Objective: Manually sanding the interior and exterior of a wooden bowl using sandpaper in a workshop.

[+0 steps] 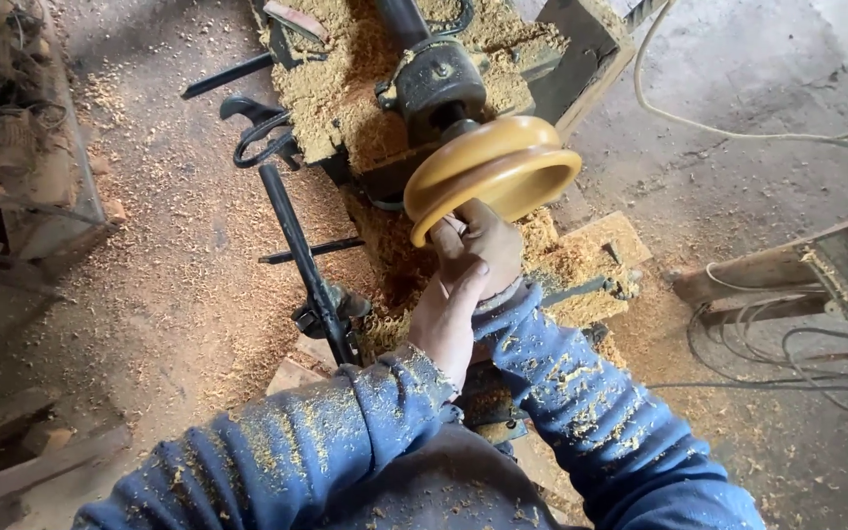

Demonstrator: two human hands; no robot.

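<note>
1. A yellow wooden bowl [493,167] sits mounted on the dark headstock [437,83] of a wood lathe, tilted with its rim toward the person.
2. The right hand [488,245] presses against the bowl's lower rim, its grip curled together; whether it pinches something small there cannot be told.
3. The left hand [447,314] lies just under the right one, touching it, thumb up against it, fingers hidden, so its grip cannot be told.
4. Both blue sleeves [581,402] are flecked with sawdust.
5. A black metal tool rest bar [301,245] runs left of the hands.
6. Sawdust [345,88] heaps around the lathe and spreads over the floor [169,294].
7. Cables [797,353] lie at right.
</note>
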